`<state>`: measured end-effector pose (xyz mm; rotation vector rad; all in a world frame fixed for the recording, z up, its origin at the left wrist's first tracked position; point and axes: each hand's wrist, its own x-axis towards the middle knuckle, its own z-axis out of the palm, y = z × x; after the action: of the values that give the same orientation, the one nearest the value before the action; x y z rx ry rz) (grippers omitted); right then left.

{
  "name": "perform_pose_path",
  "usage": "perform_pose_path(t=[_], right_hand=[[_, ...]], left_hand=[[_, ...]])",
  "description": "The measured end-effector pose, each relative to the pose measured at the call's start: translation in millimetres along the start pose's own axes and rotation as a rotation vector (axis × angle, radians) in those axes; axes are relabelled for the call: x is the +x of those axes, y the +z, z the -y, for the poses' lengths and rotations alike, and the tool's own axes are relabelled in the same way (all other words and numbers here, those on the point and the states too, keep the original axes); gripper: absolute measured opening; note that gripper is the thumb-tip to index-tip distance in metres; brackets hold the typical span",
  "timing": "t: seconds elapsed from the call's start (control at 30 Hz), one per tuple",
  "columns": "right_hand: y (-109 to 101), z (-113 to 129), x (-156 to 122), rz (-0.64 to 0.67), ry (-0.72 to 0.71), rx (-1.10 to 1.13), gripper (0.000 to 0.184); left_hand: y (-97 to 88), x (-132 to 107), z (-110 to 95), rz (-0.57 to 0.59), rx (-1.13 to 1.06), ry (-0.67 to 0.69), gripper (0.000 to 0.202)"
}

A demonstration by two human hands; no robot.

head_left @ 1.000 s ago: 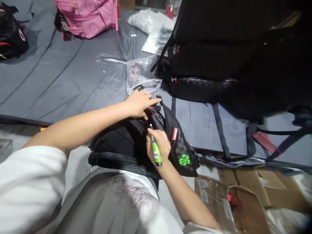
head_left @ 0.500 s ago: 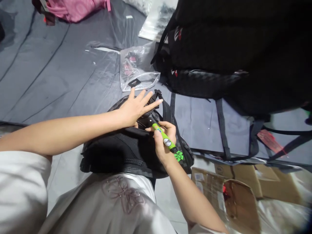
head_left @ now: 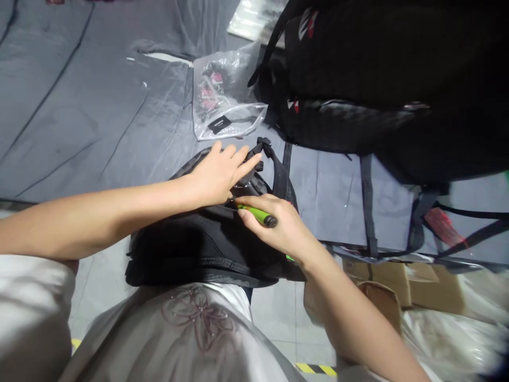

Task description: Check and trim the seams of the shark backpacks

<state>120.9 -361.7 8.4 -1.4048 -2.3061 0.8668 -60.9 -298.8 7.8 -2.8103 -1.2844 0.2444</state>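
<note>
A black backpack (head_left: 191,244) lies at the near edge of a grey table, against my body. My left hand (head_left: 217,172) rests on its top, fingers stretched out flat beside the black carry handle (head_left: 260,148). My right hand (head_left: 280,223) is closed round a green marker pen (head_left: 257,214), its tip pointing left at the backpack's top, just under my left fingers.
A clear plastic bag (head_left: 220,103) with small items lies just beyond the backpack. A pile of large black backpacks (head_left: 389,79) fills the upper right, straps (head_left: 368,207) hanging over the grey sheet (head_left: 87,106). Cardboard boxes (head_left: 421,278) stand below at right.
My right hand has turned over so its back faces up, laying the marker nearly flat and hiding the green tag. My left hand's fingers have drawn closer together. The view tilted down.
</note>
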Motion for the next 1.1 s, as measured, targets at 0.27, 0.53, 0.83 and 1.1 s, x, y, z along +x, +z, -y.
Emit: perform_pose_path(t=[0.27, 0.53, 0.83, 1.1], right_hand=[[-6.9, -0.5, -1.8, 0.059, 0.042, -0.125, 0.019], [-14.0, -10.0, 9.9, 0.134, -0.028, -0.143, 0.018], [-7.5, -3.9, -7.3, 0.021, -0.03, -0.153, 0.02], [-6.4, -10.3, -10.8, -0.041, -0.021, -0.094, 0.019]], left_hand=[[8.1, 4.4, 2.8, -0.016, -0.051, -0.016, 0.092], [8.5, 8.7, 4.7, 0.025, -0.126, -0.042, 0.095], [6.7, 8.9, 3.5, 0.031, -0.134, -0.04, 0.096], [2.8, 15.0, 8.8, 0.098, -0.143, -0.002, 0.093]])
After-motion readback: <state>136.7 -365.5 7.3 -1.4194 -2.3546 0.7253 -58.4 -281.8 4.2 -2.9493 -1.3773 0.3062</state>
